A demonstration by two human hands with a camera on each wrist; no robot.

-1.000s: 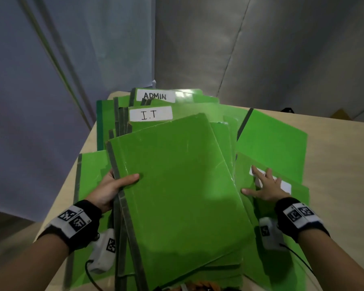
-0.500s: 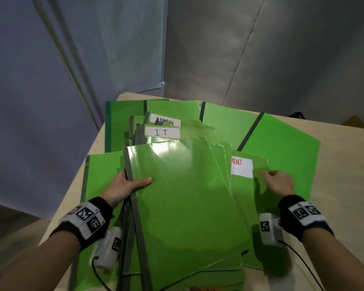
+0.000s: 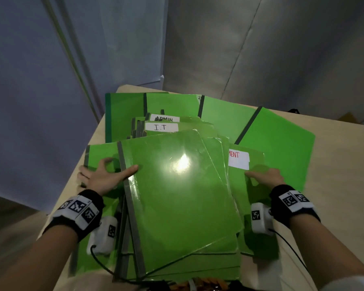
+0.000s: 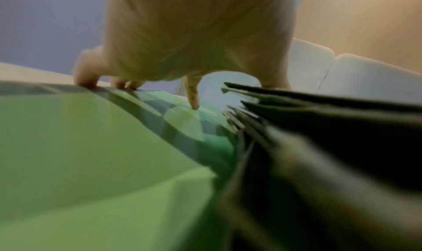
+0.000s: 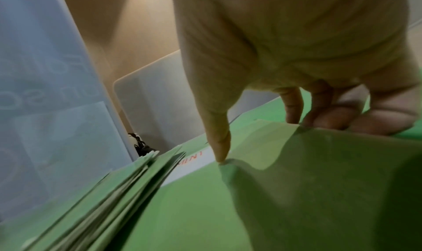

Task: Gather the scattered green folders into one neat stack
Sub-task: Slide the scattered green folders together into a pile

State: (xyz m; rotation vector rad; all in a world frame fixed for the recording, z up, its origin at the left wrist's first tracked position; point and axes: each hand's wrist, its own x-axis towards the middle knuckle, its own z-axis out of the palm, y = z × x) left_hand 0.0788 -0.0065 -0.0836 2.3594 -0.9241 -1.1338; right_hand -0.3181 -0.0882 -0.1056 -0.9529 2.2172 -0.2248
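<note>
A pile of green folders (image 3: 177, 196) lies in the middle of the table, a glossy one on top. My left hand (image 3: 107, 175) is spread: its thumb lies on the top folder's grey spine and its fingertips (image 4: 86, 83) touch the left folder (image 3: 101, 152) beside the pile. My right hand (image 3: 261, 177) pinches the far edge of a folder with a white label reading "MENT" (image 3: 239, 159), thumb (image 5: 219, 146) on top and fingers curled behind the edge. Folders labelled I.T (image 3: 161, 127) and ADMIN (image 3: 164, 118) stick out behind the pile.
More green folders (image 3: 277, 143) lie fanned across the back and right of the wooden table (image 3: 340, 185). The table's left edge (image 3: 72, 202) is just beyond my left hand. Grey and blue walls rise behind. A small dark object (image 3: 293, 111) sits at the far right.
My right hand went from lying flat on the labelled folder to pinching its edge. My left fingers spread out onto the left folder while the thumb stayed on the top folder.
</note>
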